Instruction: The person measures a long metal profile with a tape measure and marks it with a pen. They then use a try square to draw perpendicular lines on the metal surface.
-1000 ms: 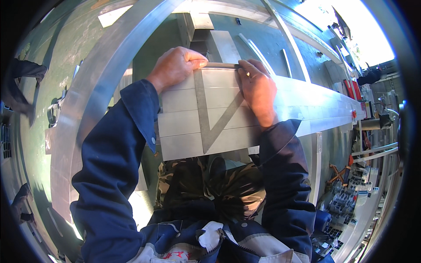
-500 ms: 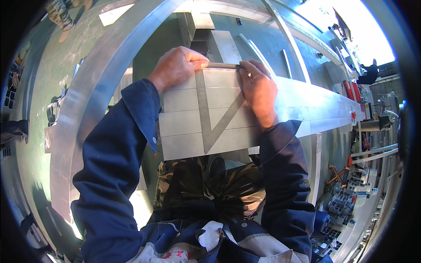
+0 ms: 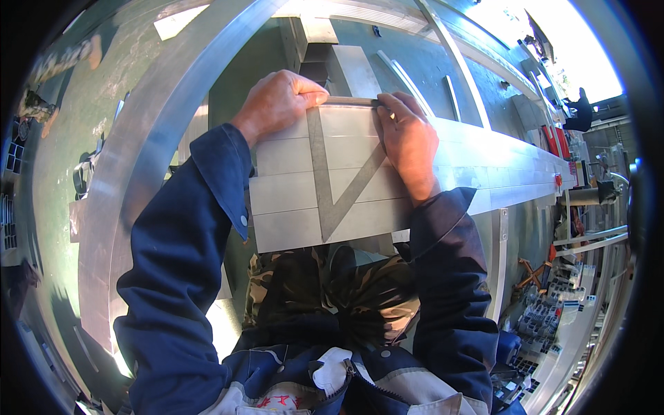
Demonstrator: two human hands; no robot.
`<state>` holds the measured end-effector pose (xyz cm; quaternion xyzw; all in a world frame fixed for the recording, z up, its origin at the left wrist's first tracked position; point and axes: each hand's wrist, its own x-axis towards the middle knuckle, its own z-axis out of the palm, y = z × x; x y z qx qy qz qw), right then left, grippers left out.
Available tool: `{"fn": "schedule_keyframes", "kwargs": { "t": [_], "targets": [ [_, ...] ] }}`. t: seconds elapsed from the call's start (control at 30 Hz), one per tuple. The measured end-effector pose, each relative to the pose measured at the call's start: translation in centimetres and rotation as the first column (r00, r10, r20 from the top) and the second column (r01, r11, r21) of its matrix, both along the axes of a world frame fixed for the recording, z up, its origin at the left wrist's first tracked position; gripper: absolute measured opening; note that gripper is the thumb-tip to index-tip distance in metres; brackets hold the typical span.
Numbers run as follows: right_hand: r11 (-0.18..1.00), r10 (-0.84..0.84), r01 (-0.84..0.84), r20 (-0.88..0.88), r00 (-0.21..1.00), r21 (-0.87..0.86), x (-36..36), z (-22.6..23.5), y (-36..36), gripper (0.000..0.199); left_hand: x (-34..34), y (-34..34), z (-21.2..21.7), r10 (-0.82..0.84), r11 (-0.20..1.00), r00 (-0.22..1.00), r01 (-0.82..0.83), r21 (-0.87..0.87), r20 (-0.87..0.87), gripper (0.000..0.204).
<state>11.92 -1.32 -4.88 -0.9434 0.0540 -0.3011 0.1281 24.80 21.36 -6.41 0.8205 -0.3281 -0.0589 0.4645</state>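
Across several silvery aluminium bars (image 3: 282,195) laid side by side rests a grey metal triangle square (image 3: 320,173). Its two flat blades meet in a point near the bars' close edge, and its thicker stock runs along their far edge. My left hand (image 3: 277,104) is closed, with thumb and fingers pinching the left end of the stock. At the other end, my right hand (image 3: 409,142) grips the stock with thumb and bent fingers, covering the top of the slanted blade. The bars' left ends are uneven, some sticking out farther than others.
A broad metal beam (image 3: 149,131) curves along the left. Beyond the bars stand metal box sections (image 3: 354,71) and thin rails on the green floor (image 3: 408,41). Stacked cut profiles (image 3: 546,325) lie at the right. Another person's legs (image 3: 66,59) show at the upper left.
Both of my hands stay at the stock's ends, shifting only very slightly. At the upper left, the other person's legs have moved farther left and down in the view.
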Motion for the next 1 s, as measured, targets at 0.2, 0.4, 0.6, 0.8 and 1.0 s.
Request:
{"fn": "schedule_keyframes", "kwargs": {
  "t": [0.2,0.4,0.6,0.8,1.0],
  "targets": [
    [1.0,-0.005,0.005,0.002,1.0,0.002,0.1,-0.1,0.0,0.019,0.0,0.1,0.3,-0.008,1.0,1.0,0.008,-0.001,-0.012,0.025],
    [1.0,-0.018,0.018,-0.008,1.0,0.018,0.0,-0.1,-0.2,0.019,0.0,-0.1,0.1,-0.024,1.0,0.999,0.024,-0.016,-0.037,0.026],
    [1.0,0.02,-0.02,-0.002,1.0,0.02,0.2,-0.2,-0.1,0.021,0.2,0.0,-0.2,0.011,0.999,0.993,-0.015,-0.032,-0.116,0.022],
    [0.987,0.081,-0.087,0.048,0.996,0.132,-0.5,1.9,-0.1,0.024,-0.1,-0.1,0.7,-0.016,0.999,0.996,0.013,-0.036,-0.083,0.024],
    [0.777,0.297,-0.348,0.182,0.937,0.524,-0.9,6.4,2.3,0.047,-0.1,0.0,0.5,-0.007,0.999,0.996,0.003,-0.046,-0.09,0.023]
  ]
}}
